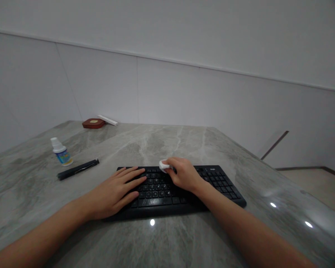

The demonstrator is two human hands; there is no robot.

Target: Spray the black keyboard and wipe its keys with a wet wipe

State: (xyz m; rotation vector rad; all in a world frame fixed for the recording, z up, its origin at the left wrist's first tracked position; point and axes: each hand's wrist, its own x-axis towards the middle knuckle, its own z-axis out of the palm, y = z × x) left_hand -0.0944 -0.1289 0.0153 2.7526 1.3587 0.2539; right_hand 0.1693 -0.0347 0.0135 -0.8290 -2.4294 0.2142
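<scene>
A black keyboard (156, 203) lies flat on the table in front of me. My left hand (115, 191) rests on its left end, fingers spread and lying across the keys. Over the upper middle of the keys, my right hand (182, 173) is closed in a pinch on a small white wad (163, 165), which looks like a wipe or tissue. The wad sits at the top row of keys, though the fingers hide part of it. Right of that hand the number pad shows uncovered.
To the left stands a white spray bottle (61, 152) with a blue label. Beside it lies a slim black brush-like tool (78, 169). At the back left are a reddish-brown case (93, 123) and a white flat object (107, 120). Grey marble table (173, 145) meets a white wall.
</scene>
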